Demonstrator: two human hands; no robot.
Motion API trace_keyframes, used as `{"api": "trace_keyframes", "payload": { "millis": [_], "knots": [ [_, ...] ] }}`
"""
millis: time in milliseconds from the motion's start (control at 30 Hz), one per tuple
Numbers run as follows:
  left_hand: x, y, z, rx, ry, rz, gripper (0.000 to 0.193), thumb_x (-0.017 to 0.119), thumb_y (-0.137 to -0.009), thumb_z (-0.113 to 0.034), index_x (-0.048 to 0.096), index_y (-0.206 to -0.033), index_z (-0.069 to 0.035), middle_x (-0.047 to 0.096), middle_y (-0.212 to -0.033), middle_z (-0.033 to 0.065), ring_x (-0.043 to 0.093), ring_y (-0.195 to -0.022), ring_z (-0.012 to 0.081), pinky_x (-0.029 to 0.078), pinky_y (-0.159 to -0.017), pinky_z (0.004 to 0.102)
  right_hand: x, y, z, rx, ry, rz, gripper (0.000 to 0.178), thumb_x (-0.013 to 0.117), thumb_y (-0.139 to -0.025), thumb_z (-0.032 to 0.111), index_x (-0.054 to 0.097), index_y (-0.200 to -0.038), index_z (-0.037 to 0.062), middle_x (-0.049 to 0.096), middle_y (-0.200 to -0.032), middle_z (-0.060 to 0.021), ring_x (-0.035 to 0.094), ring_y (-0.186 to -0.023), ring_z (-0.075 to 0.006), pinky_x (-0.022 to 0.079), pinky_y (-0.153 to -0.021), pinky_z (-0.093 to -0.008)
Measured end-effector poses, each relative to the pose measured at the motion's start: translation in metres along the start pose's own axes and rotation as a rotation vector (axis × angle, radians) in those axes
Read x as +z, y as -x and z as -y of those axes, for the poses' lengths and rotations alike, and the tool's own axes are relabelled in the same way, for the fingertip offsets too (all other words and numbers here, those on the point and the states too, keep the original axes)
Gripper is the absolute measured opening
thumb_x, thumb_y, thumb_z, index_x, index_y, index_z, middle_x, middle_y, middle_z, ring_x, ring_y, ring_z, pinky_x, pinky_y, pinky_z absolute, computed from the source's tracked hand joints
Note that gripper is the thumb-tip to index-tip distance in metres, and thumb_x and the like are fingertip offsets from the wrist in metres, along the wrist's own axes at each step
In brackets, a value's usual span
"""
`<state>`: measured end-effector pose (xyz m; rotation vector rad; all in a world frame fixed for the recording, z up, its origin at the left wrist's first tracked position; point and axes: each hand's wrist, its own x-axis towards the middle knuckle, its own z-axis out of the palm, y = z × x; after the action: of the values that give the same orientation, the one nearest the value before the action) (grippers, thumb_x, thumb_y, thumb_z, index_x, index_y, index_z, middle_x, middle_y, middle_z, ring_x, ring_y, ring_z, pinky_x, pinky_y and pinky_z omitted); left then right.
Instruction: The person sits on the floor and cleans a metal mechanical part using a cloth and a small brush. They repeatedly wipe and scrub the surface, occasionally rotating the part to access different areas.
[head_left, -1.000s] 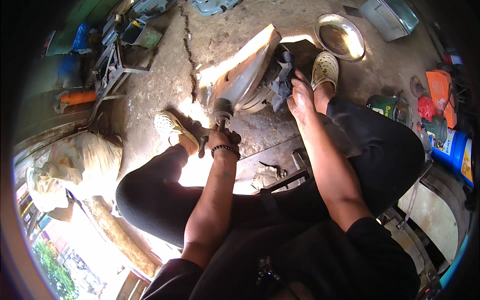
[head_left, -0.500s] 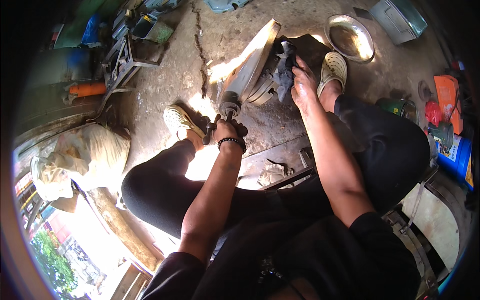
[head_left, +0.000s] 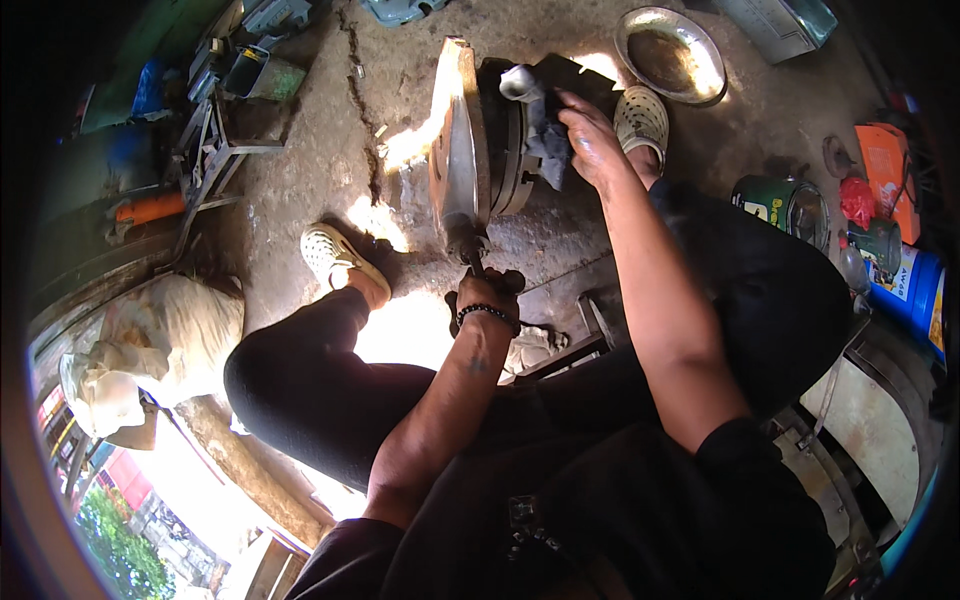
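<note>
A large metal part (head_left: 458,150) with a broad flat face and a round flanged section behind it stands between my feet. A narrower neck at its near end leads to a dark rod. My left hand (head_left: 487,292), with a black beaded bracelet at the wrist, is closed around the dark handle (head_left: 513,282) at this rod. On the right side of the part, a grimy dark grey rag (head_left: 546,140) hangs bunched against the round section. My right hand (head_left: 595,145) is at the rag with its fingers curled onto it; the fingertips are partly hidden.
A round metal basin (head_left: 672,50) lies at the far right, near a grey metal box (head_left: 775,25). To the right are an orange case (head_left: 887,170), a green tin (head_left: 775,205) and a blue container (head_left: 915,295). A metal stand (head_left: 215,150) and a pale sack (head_left: 185,325) are at left.
The metal part has swung from leaning right to nearly upright. My left hand has moved right and slightly down with the handle; my right hand and the rag have shifted slightly left.
</note>
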<state>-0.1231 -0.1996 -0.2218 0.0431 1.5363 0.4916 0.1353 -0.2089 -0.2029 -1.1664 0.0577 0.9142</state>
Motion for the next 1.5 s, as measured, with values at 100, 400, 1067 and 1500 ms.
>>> {"api": "trace_keyframes", "payload": {
  "millis": [100,400,1067,1500],
  "knots": [
    [0.004,0.001,0.001,-0.021,0.062,-0.079,0.012,0.035,-0.09,0.005,0.043,-0.089,-0.004,0.042,-0.074,0.0062,0.04,-0.057,0.0215,0.041,-0.046,0.036,-0.009,0.002,-0.006,-0.084,-0.117,-0.069,0.044,0.047,-0.088,-0.001,0.056,-0.13,0.0051,0.065,-0.108,-0.0067,0.061,-0.093,-0.0158,0.05,-0.079,-0.029],
    [-0.001,0.002,-0.006,-0.002,0.029,-0.093,0.01,0.039,-0.087,0.005,0.045,-0.085,-0.003,0.042,-0.071,0.0069,0.042,-0.055,0.0226,0.041,-0.045,0.0369,0.02,-0.037,0.014,-0.321,0.91,0.026,0.044,0.045,-0.091,0.008,0.057,-0.133,0.0129,0.067,-0.115,-0.0101,0.063,-0.102,-0.0229,0.046,-0.093,-0.0318],
    [-0.004,-0.041,0.002,-0.118,0.045,-0.131,0.011,0.042,-0.085,0.0,0.045,-0.08,-0.01,0.037,-0.067,0.0005,0.036,-0.056,0.0181,0.035,-0.046,0.0342,-0.006,0.088,-0.053,-0.902,1.373,0.013,0.031,0.065,-0.084,0.006,0.068,-0.114,0.0139,0.058,-0.108,-0.0145,0.06,-0.091,-0.0355,0.051,-0.077,-0.0434],
    [-0.008,-0.024,-0.006,-0.158,0.08,-0.112,0.012,0.039,-0.089,0.0,0.045,-0.084,-0.009,0.041,-0.068,-0.0001,0.039,-0.054,0.0173,0.036,-0.043,0.0329,0.007,-0.009,0.031,-0.505,1.23,-0.209,0.041,0.053,-0.095,0.035,0.059,-0.13,0.0132,0.057,-0.126,-0.0237,0.055,-0.116,-0.0399,0.044,-0.1,-0.0435]
  ]
}}
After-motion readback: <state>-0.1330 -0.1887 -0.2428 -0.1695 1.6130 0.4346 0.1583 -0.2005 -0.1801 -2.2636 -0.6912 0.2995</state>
